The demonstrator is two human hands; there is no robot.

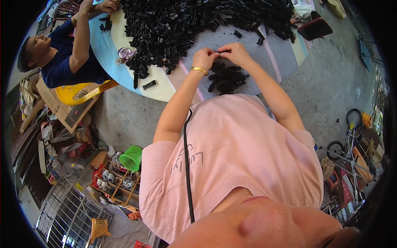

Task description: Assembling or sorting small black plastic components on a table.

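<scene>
Over the round table [165,91], my left hand [204,59] and my right hand [235,54] meet fingertip to fingertip. Pinched between them is a small black plastic piece [224,51], its details mostly covered by the fingers. Just below my hands, close to my body, lies a small heap of black pieces [226,79]. Beyond them a large pile of similar black plastic parts [173,31] spreads over the far side of the table. A yellow bangle circles my left wrist.
Across the left edge a co-worker in a dark blue shirt [62,62] sits on a yellow chair [76,94]. A purple tape roll [124,53] and a single black clip [149,84] rest on the table's left. At the right edge is a dark phone [315,29].
</scene>
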